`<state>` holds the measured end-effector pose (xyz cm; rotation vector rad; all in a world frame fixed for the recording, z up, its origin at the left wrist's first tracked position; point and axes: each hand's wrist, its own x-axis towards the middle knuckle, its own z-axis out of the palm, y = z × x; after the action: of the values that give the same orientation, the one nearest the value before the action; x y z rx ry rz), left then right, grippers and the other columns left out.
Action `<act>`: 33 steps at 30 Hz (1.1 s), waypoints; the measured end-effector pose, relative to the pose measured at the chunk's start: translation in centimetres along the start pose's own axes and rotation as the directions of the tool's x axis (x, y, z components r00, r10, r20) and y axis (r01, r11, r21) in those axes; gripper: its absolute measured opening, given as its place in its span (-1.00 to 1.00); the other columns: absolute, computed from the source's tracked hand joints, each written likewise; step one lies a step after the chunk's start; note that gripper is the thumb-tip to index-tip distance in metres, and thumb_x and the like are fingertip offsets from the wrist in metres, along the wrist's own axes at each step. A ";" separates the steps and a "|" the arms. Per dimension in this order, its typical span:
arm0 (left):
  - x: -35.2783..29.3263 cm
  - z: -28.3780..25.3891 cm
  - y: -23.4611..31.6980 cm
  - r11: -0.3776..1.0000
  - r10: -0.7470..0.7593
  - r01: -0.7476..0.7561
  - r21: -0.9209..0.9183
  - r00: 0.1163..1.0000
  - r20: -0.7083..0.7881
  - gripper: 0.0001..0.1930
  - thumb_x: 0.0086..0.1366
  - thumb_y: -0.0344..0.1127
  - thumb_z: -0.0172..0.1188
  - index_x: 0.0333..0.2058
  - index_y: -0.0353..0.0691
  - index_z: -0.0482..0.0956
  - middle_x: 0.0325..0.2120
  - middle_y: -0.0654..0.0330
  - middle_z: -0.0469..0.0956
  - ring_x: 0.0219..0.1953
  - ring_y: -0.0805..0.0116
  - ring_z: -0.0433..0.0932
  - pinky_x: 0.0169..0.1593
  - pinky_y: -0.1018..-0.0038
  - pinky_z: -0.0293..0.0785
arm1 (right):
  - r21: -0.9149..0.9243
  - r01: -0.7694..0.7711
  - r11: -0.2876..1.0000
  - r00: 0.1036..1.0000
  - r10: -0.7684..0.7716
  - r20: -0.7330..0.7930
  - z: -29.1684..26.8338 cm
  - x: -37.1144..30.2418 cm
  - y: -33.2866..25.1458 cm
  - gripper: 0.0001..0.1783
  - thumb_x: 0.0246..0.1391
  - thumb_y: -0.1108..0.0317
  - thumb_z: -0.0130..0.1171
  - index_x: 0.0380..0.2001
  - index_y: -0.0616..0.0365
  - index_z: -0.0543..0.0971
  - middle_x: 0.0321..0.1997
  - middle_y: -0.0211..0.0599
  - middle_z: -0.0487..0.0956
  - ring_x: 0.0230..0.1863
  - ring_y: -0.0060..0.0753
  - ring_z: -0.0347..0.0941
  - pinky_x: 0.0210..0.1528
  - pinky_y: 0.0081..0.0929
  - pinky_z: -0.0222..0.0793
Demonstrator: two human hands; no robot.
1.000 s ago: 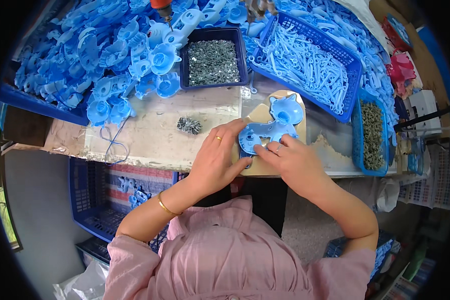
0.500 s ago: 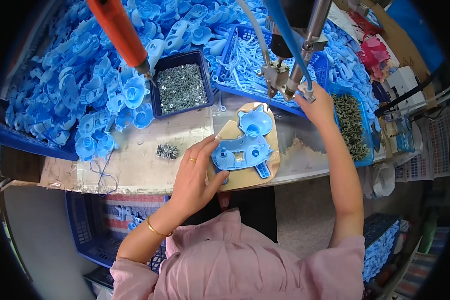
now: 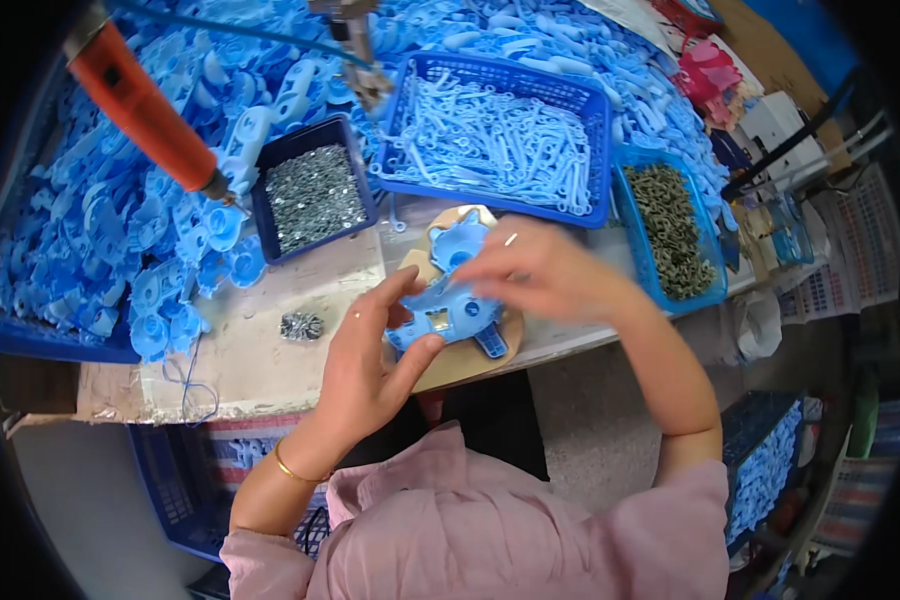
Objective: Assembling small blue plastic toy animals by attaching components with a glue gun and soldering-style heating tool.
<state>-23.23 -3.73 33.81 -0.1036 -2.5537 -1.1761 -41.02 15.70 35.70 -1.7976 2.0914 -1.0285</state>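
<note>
A light-blue molded plastic shell [image 3: 435,312] with a rounded upper lobe lies over a tan board [image 3: 505,345] at the table's front edge. My left hand [image 3: 365,345] curls round the shell's left end, thumb on the near side and fingers on the far side. Over the shell's right half reaches my right hand [image 3: 550,270], smeared by motion. Its fingertips are close to the shell's middle, and whether they grip anything does not show. A small bundle of metal screws [image 3: 301,326] lies left of my left hand.
Beyond the shell stand a dark tray of small metal pieces [image 3: 315,200] and a blue basket of light-blue plastic links [image 3: 490,145]. A blue tray of dull metal parts [image 3: 670,235] sits right. An orange power screwdriver [image 3: 145,110] hangs upper left, before heaped blue parts [image 3: 100,230].
My right hand has left the metal tool head and come down left to the shell. The tool head has swung to the upper left. My left hand now curls round the shell's end.
</note>
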 end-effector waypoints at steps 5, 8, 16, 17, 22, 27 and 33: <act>1.1 1.3 1.2 0.943 -0.160 0.218 -0.253 0.960 0.231 -0.44 0.33 -0.32 0.27 0.26 -0.25 0.33 -0.27 0.01 0.66 -0.37 0.18 0.63 -0.24 0.38 0.55 | 0.148 -0.033 0.988 0.998 0.025 0.054 2.0 -1.4 -2.9 -0.72 0.14 0.51 0.21 -0.06 0.14 0.58 -0.15 -0.23 0.54 -0.16 -0.22 0.48 -0.13 -0.30 0.41; 1.4 1.1 1.5 0.959 -0.152 0.223 -0.174 0.925 0.347 -0.50 0.37 -0.33 0.21 0.25 -0.21 0.35 -0.30 -0.01 0.66 -0.36 0.15 0.66 -0.23 0.36 0.55 | 0.452 -0.264 0.852 0.963 0.257 0.079 1.4 -2.6 -3.2 -0.73 0.15 0.49 0.22 -0.06 0.13 0.55 -0.13 -0.31 0.56 -0.13 -0.41 0.52 -0.11 -0.41 0.46; 0.5 1.5 1.3 0.893 -0.109 0.247 -0.376 0.930 0.351 -0.81 0.47 -0.38 0.00 -0.02 -0.29 0.42 -0.33 0.09 0.66 -0.35 0.29 0.65 -0.27 0.42 0.54 | -0.261 -0.851 0.456 0.508 0.586 -0.631 -9.6 -13.6 12.1 -0.77 0.06 0.42 0.28 -0.20 0.23 0.59 -0.29 -0.17 0.67 -0.25 -0.25 0.62 -0.17 -0.36 0.52; 0.6 1.6 1.4 0.841 -0.120 0.294 -0.455 0.920 0.373 -0.83 0.49 -0.39 -0.05 -0.02 -0.28 0.40 -0.32 0.12 0.64 -0.36 0.37 0.62 -0.27 0.46 0.53 | -0.214 -0.823 0.526 0.541 0.609 -0.580 -9.6 -15.0 13.9 -0.78 0.04 0.42 0.26 -0.21 0.22 0.58 -0.29 -0.15 0.67 -0.24 -0.17 0.62 -0.17 -0.30 0.52; 0.8 1.0 1.5 0.753 -0.188 0.410 -0.514 0.883 0.429 -0.80 0.51 -0.37 -0.12 0.03 -0.25 0.33 -0.30 0.17 0.60 -0.38 0.54 0.52 -0.29 0.55 0.48 | -0.248 -0.822 0.513 0.555 0.621 -0.553 -8.2 -14.9 16.6 -0.80 0.02 0.46 0.19 -0.24 0.23 0.57 -0.29 -0.10 0.66 -0.23 -0.13 0.62 -0.16 -0.25 0.51; 0.3 0.9 1.0 0.646 -0.248 0.497 -0.579 0.854 0.457 -0.81 0.49 -0.39 -0.14 0.01 -0.26 0.32 -0.30 0.20 0.60 -0.46 0.61 0.44 -0.33 0.64 0.40 | 0.189 -0.686 0.702 0.457 0.619 -0.639 -10.0 -17.2 17.1 -0.86 0.17 0.57 0.04 -0.20 0.17 0.49 -0.27 -0.31 0.55 -0.28 -0.48 0.59 -0.28 -0.49 0.51; 0.1 1.8 0.0 0.715 -0.212 0.371 -0.592 0.923 0.322 -0.86 0.50 -0.35 -0.09 -0.07 -0.25 0.35 -0.41 0.33 0.47 -0.42 0.66 0.35 -0.31 0.63 0.30 | 0.283 -0.637 0.717 0.483 0.657 -0.579 -10.2 -13.6 8.7 -0.76 0.15 0.55 0.13 -0.10 0.32 0.61 -0.21 -0.24 0.65 -0.22 -0.48 0.61 -0.09 -0.51 0.51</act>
<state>-23.78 -2.44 32.75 0.0152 -2.2648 -2.2683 -50.35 32.30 34.01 -0.4349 2.7508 -1.5284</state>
